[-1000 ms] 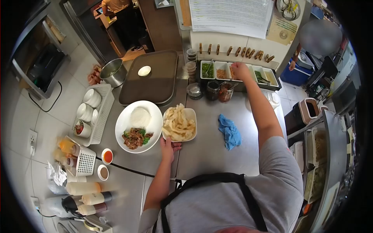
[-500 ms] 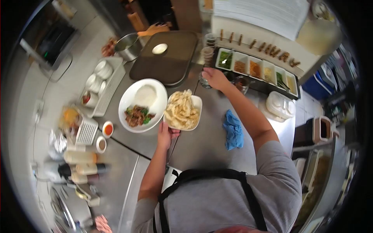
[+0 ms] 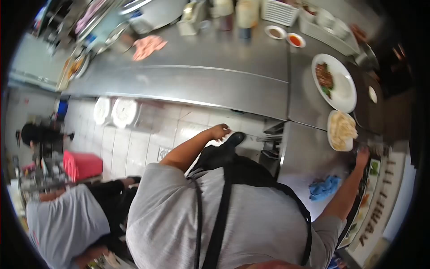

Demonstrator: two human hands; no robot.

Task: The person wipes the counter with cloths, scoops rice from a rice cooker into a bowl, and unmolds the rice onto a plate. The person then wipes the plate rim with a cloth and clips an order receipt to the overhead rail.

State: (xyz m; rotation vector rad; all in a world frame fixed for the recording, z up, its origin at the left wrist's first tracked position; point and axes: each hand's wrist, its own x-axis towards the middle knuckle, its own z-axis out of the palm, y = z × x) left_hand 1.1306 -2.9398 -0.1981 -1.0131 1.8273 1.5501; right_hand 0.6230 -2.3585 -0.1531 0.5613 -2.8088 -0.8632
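My left hand hangs in the air over the tiled floor, away from the counter, its fingers loosely bent and apart with nothing in them. My right hand is at the right, just beyond the square white bowl of pale crisp pieces. Its fingers are blurred, near the dark containers, and any item in them cannot be made out. Beside the bowl lies a white oval plate with rice and browned meat with greens. A crumpled blue cloth rests on the counter left of my right forearm.
Sauce dishes, bottles and a pink cloth lie along the far counter. Topping trays stand at the right. Two white stools and a red bin are at left; a co-worker is close by.
The view has swung left, so the counter now appears at the top and right. My left hand has let go of the bowl and moved away from the counter. My right hand remains near the containers.
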